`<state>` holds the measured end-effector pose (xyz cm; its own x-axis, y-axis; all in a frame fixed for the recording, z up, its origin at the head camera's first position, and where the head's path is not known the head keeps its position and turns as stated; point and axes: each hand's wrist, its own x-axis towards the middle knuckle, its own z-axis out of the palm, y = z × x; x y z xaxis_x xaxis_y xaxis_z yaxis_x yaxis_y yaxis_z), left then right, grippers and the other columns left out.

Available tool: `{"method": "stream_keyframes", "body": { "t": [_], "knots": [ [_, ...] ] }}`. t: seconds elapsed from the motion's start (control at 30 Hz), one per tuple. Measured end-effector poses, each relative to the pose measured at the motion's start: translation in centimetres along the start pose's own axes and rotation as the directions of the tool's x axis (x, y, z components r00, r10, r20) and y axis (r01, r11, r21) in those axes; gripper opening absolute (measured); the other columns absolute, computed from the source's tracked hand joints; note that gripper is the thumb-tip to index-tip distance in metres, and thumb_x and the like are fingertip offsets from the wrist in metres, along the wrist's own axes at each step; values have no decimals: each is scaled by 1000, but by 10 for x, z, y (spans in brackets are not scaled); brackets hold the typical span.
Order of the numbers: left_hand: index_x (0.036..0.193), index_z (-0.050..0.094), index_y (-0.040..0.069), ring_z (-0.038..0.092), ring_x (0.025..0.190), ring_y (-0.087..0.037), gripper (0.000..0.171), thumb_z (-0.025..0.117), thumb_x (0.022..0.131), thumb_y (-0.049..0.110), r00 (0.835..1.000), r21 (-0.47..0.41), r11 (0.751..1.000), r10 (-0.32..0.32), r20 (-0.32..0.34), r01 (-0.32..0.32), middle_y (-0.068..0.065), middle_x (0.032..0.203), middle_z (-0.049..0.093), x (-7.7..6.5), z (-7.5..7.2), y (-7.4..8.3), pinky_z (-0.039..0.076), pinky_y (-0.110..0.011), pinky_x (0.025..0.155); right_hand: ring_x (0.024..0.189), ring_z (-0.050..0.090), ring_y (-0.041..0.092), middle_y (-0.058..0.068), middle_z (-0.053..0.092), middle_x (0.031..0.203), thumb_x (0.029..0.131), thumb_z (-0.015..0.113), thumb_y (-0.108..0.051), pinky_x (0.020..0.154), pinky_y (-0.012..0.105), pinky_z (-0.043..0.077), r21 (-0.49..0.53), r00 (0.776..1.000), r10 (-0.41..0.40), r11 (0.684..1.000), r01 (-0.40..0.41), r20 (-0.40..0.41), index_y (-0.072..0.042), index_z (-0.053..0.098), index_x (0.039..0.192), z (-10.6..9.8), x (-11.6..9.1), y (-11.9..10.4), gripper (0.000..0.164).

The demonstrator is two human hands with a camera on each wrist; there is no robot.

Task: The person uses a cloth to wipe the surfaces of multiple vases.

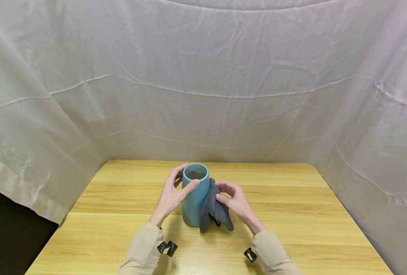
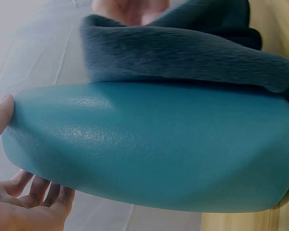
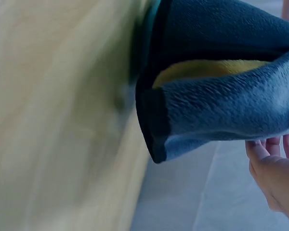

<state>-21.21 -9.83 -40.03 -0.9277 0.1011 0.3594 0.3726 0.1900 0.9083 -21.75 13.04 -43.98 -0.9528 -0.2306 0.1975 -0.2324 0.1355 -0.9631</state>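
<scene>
A tall blue vase with an open round mouth stands upright on the wooden table. My left hand holds it near the rim, thumb on the near side and fingers around the far left; the left wrist view shows the vase's smooth side. On the vase's right side, my right hand grips a dark grey-blue cloth between thumb and fingers. The cloth lies along the vase wall and hangs in folds towards the tabletop. In the right wrist view, the plush cloth has a dark edging and a yellow inner face.
The pale wooden table has rounded far corners. A light grey fabric curtain hangs behind it and at both sides. A dark area shows below the curtain at the left. Each wrist wears a small black device.
</scene>
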Motion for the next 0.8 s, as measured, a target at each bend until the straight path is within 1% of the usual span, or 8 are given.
{"method": "stream_keyframes", "body": {
  "t": [0.17,0.43,0.6,0.8],
  "knots": [
    [141,53,15,55,125,-28,59,79,88,22,1000,-2,1000,-2,1,2,-10,136,58,0,0,0,42,-49,118,105,60,17,27,64,121,92,64,7,90,21,52,-24,1000,16,1000,-15,18,7,61,125,-2,-1,8,34],
    [143,52,15,56,124,-29,61,79,88,20,1000,2,1000,8,1,-8,-11,137,58,0,0,-1,43,-51,117,102,61,12,24,65,118,90,65,8,91,22,52,-16,1000,8,1000,-8,-5,8,62,124,0,-1,10,34],
    [142,52,16,55,124,-28,60,79,88,21,1000,1,1000,0,0,0,-10,136,58,0,0,0,42,-49,118,102,61,11,26,64,119,90,65,8,93,23,52,-6,1000,-3,1000,2,-7,9,61,125,0,-1,11,35],
    [142,53,16,56,124,-29,60,79,88,21,1000,5,1000,18,-2,-18,-10,136,58,-1,0,1,43,-51,117,102,61,8,27,64,122,92,64,7,91,18,52,22,999,12,1000,-12,-32,8,61,127,3,0,7,35]
  ]
}}
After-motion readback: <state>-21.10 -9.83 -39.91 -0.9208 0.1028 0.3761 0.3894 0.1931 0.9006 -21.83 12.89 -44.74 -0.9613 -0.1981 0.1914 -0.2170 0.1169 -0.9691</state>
